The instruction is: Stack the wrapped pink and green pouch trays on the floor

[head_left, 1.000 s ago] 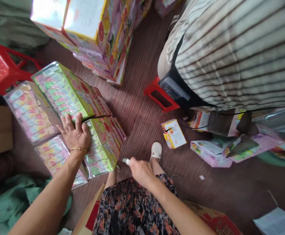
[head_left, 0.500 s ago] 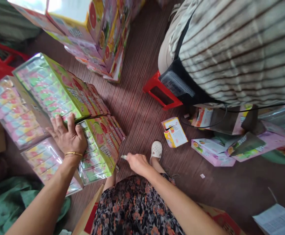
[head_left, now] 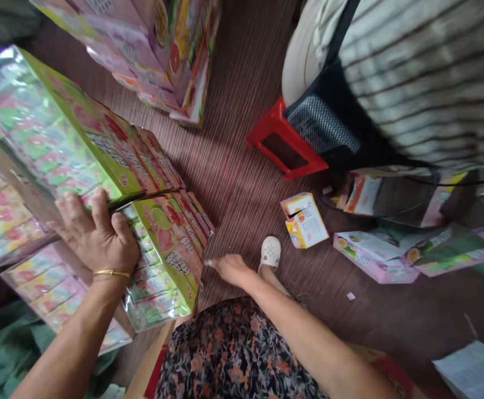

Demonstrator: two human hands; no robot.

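Across the whole scene ran a dark, finely striped floor (head_left: 233,183). At the far right bulked a co-worker in striped clothing (head_left: 428,83).

On the left stood the film-wrapped packs: a far green block (head_left: 79,127) and a near green block (head_left: 167,238), set end to end. Their common long axis slanted from far left to near right, the rows of packets showing upward through the film, the lettered side pointing right and a little away. Pink packs (head_left: 46,277) lay to their left on much the same slant.

Beyond them rose a pile of fruit-printed boxes (head_left: 154,61), and just by the co-worker was a red stool (head_left: 270,119).

The left hand (head_left: 98,238) lay spread, palm down, on the green blocks close to their join, its fingers on the far one. The right hand (head_left: 231,269) was closed, pinching something at the near block's right side.

A torn yellow carton (head_left: 308,224) rested right of centre. Smallest was the pinched thing, a pale object (head_left: 209,262) too blurred to name.
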